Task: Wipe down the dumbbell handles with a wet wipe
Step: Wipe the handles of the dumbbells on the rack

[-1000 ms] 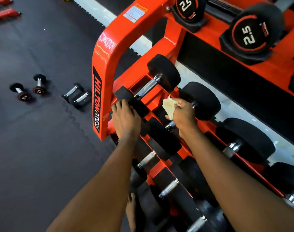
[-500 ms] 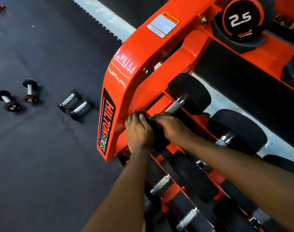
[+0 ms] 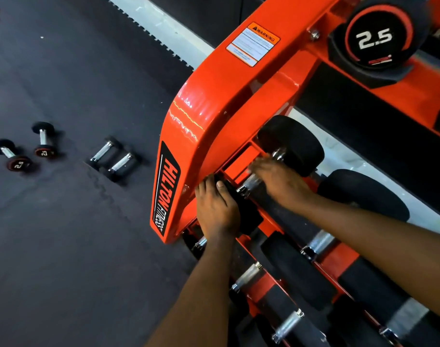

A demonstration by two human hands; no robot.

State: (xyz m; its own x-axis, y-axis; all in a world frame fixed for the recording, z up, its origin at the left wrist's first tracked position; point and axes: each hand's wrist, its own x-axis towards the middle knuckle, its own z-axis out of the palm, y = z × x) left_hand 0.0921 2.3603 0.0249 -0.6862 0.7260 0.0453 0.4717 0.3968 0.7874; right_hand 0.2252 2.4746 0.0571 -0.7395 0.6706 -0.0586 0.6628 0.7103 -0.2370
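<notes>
Two hands work close together at the end post of the orange rack (image 3: 213, 116). Nearest, the left hand (image 3: 217, 209) grips the near black head of the dumbbell (image 3: 291, 144) lying in the rack's end cradle. Just beyond, the right hand (image 3: 281, 184) blurs over the chrome handle (image 3: 251, 184); whether it wraps it, or holds the wipe, I cannot tell. The handle's long axis runs near-left to far-right, into the rack. Best brace the head against rolling and rub the full length, all round.
</notes>
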